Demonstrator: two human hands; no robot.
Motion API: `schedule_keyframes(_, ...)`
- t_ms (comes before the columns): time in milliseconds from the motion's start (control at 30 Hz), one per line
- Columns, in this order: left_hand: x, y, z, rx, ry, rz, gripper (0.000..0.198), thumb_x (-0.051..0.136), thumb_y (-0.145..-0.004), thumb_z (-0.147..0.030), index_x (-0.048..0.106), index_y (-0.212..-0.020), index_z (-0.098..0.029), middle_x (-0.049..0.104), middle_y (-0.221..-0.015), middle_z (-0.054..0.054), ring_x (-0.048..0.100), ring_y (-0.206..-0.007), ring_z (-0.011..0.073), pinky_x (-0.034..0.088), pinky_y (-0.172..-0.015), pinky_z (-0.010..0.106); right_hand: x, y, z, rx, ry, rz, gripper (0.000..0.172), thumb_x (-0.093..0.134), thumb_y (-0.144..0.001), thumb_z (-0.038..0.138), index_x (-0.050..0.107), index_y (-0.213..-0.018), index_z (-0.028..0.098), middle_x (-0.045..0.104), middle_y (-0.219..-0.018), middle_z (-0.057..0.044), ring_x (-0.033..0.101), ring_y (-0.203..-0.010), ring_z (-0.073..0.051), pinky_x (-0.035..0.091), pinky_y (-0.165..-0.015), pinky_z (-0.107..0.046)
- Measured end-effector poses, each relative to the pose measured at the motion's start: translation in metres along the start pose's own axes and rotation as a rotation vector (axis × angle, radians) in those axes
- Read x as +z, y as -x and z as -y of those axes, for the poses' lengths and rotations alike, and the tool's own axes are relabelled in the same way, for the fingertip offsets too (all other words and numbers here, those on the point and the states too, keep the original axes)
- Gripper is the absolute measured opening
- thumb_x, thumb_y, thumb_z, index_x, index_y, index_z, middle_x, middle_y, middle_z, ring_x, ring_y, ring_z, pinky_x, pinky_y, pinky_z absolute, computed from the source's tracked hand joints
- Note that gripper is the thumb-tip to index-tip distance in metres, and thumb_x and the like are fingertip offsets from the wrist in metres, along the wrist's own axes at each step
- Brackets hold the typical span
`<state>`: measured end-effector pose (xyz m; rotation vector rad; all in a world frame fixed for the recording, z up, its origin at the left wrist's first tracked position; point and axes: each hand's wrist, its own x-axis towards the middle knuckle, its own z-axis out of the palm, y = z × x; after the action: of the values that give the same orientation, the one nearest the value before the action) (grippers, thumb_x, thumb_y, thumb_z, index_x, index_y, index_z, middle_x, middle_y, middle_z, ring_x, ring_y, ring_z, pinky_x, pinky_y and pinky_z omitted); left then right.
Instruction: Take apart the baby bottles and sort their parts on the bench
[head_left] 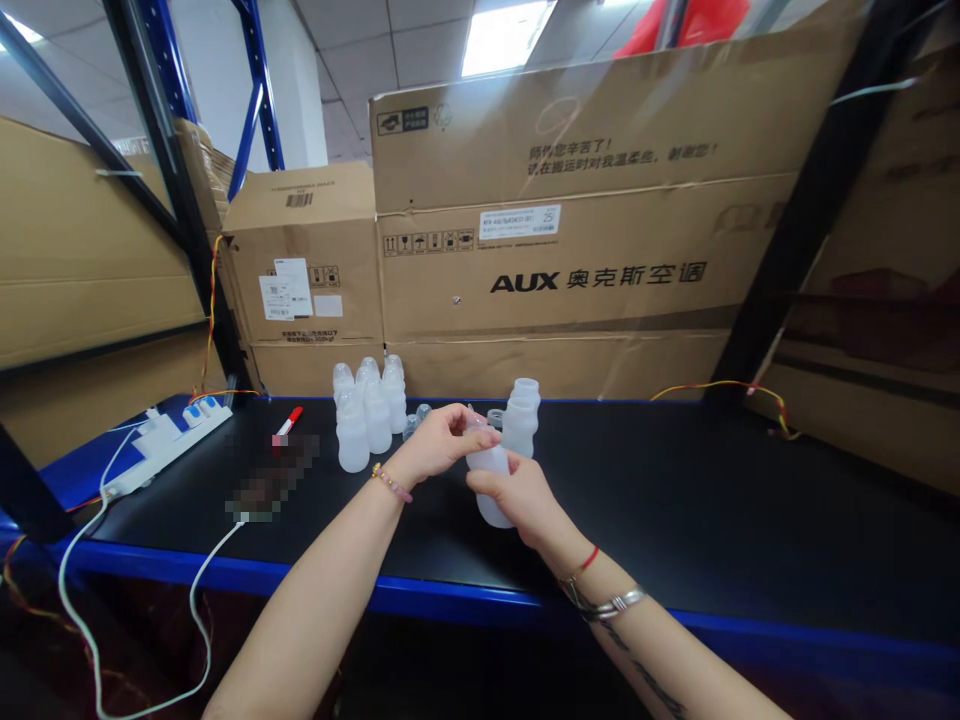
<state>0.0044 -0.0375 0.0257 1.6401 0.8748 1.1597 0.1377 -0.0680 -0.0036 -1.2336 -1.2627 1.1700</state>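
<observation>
Black workbench (675,480), blue-edged; cardboard boxes (555,270) behind. Left hand (442,445): fingers pinched at neck of translucent plastic bottle (489,497). Right hand (521,495): fingers wrapped around body.

A pink-and-gold beaded bracelet (391,483) is worn on the left wrist (405,465), while a thin red string (588,560) and a silver link bracelet (621,602) are worn on the right wrist (566,560), and dark tattoo lines (651,680) are inked along the right forearm (660,650).
</observation>
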Motion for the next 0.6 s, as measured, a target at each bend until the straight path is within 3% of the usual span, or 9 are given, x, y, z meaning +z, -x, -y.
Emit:
schedule_keyframes(100,0.007,0.001,0.003,-0.005,-0.254,-0.177,0.052,0.081,-0.063,-0.059,0.053,-0.077,-0.017,0.057,-0.075,-0.002,0.050,-0.069,0.0109,0.041,-0.067,0.026,0.001,0.001,-0.001,-0.051,0.093,-0.051,0.016,0.065,-0.048,0.023,0.060,-0.062,0.018,0.054,-0.055,0.003,0.045,-0.053,-0.012,0.032,-0.052,-0.027)
schedule_keyframes(167,0.008,0.002,0.001,-0.022,-0.351,-0.223,0.053,0.079,-0.065,-0.062,0.054,-0.079,-0.018,0.055,-0.073,-0.003,0.048,-0.068,0.0113,0.039,-0.065,0.026,0.001,0.002,0.000,-0.073,0.148,-0.070,0.017,0.065,-0.050,0.025,0.062,-0.065,0.017,0.057,-0.057,0.002,0.048,-0.054,-0.014,0.035,-0.053,-0.028)
schedule_keyframes(267,0.003,0.005,-0.006,-0.011,-0.207,-0.071,0.051,0.073,-0.074,-0.061,0.063,-0.097,-0.017,0.063,-0.086,0.002,0.055,-0.078,0.0143,0.042,-0.071,0.027,0.003,0.004,0.003,-0.097,0.165,-0.077,0.018,0.066,-0.050,0.026,0.062,-0.066,0.018,0.057,-0.058,0.002,0.049,-0.055,-0.014,0.035,-0.054,-0.029)
schedule_keyframes(400,-0.012,0.006,-0.015,-0.098,0.235,0.172,0.053,0.077,-0.076,-0.047,0.067,-0.119,-0.018,0.067,-0.122,0.013,0.062,-0.107,0.0220,0.046,-0.089,0.032,0.003,0.005,0.006,-0.083,0.069,-0.066,0.017,0.065,-0.049,0.028,0.058,-0.062,0.019,0.052,-0.056,0.003,0.044,-0.056,-0.013,0.032,-0.054,-0.028)
schedule_keyframes(500,-0.020,0.006,-0.015,-0.132,0.357,0.200,0.056,0.088,-0.064,-0.037,0.072,-0.114,-0.017,0.067,-0.125,0.015,0.063,-0.110,0.0243,0.046,-0.095,0.035,0.002,0.005,0.006,-0.064,0.040,-0.055,0.019,0.065,-0.048,0.028,0.058,-0.062,0.019,0.049,-0.055,0.004,0.041,-0.056,-0.012,0.031,-0.054,-0.028)
schedule_keyframes(600,-0.020,0.005,-0.012,-0.125,0.327,0.181,0.059,0.089,-0.063,-0.039,0.072,-0.114,-0.017,0.070,-0.114,0.012,0.065,-0.098,0.0193,0.047,-0.089,0.032,0.002,0.006,0.006,-0.048,0.037,-0.014,0.021,0.065,-0.047,0.027,0.060,-0.065,0.018,0.049,-0.055,0.005,0.041,-0.056,-0.012,0.031,-0.055,-0.028)
